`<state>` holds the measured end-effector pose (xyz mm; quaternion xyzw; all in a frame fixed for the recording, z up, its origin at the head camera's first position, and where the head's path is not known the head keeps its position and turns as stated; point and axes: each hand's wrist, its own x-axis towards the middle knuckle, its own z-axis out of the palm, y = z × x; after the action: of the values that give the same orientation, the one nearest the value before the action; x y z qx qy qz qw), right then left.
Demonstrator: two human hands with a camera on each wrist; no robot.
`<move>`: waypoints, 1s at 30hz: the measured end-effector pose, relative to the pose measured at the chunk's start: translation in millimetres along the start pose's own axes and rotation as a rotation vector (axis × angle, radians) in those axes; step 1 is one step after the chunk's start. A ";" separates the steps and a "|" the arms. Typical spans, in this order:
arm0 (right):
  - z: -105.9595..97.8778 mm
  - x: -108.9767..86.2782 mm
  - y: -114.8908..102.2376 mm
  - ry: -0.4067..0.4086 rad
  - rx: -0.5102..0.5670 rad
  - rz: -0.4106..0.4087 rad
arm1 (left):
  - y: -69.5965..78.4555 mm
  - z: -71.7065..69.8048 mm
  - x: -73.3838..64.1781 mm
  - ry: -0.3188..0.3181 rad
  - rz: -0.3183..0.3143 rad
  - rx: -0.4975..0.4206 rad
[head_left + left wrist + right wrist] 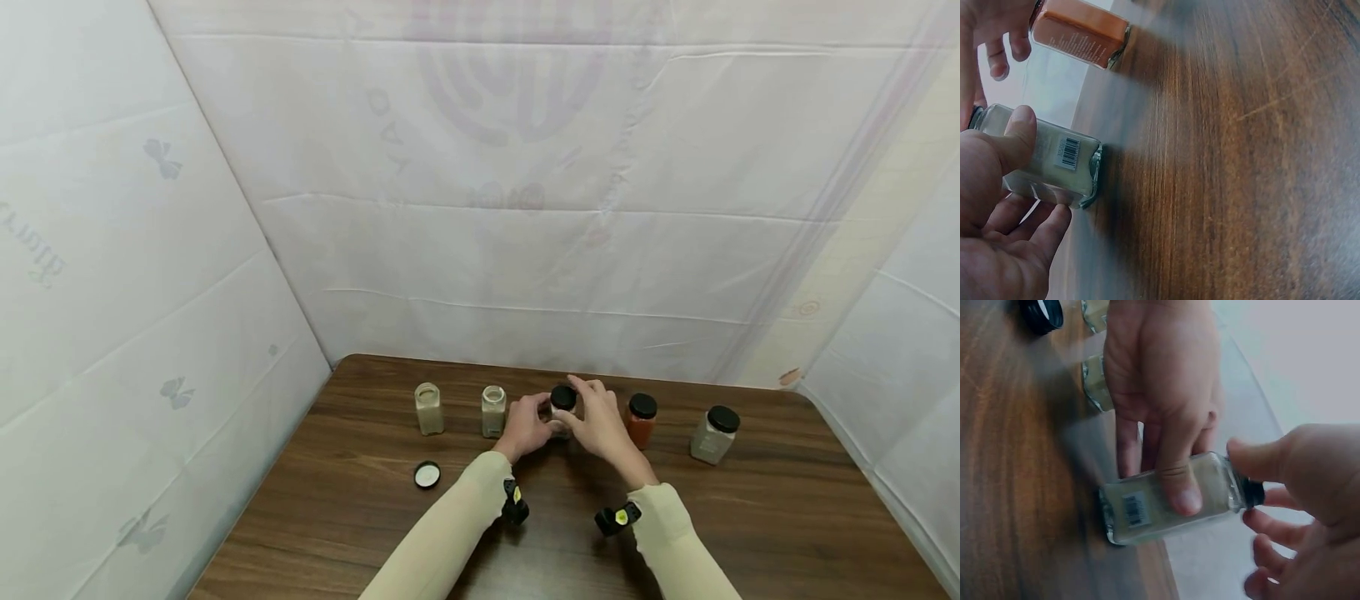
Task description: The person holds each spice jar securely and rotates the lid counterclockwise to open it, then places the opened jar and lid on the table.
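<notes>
Head view is showing the wooden counter [322,517] running out toward the draped wall [480,258]. The left hand [527,427] is wrapping its thumb and fingers around the body of the lidded glass jar [1155,506], while the right hand [602,422] is pinching the black lid [563,397]. That jar is standing roughly upright near the counter's far edge, between an open pale jar [492,418] and an orange-filled jar [640,432]. Being glass with pale contents, it is probably feeling fairly weighty for its size, stiff, and breakable if knocked. Its smooth flat sides are likely offering little friction, so opposite faces of the lower body are looking like the safest hold. The lid is probably feeling light and rigid, its rim suiting a fingertip pinch. Smallest, a barcode label [1136,509] is sitting low on one face, perhaps adding slight grip.
</notes>
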<state>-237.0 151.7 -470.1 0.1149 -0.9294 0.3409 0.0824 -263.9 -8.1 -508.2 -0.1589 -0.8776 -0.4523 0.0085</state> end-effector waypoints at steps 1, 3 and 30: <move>0.4 -0.1 0.3 0.017 0.001 0.014 | -0.2 0.1 0.3 0.000 0.002 0.000; 2.2 0.5 0.1 0.063 0.006 0.039 | -0.9 0.3 0.7 0.000 0.003 0.001; 5.5 0.7 1.0 0.025 0.072 0.034 | -2.7 2.5 1.5 0.013 -0.022 0.001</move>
<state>-238.3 148.8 -474.7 0.0977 -0.9172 0.3769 0.0840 -265.7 -7.2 -511.6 -0.1464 -0.8793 -0.4531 0.0094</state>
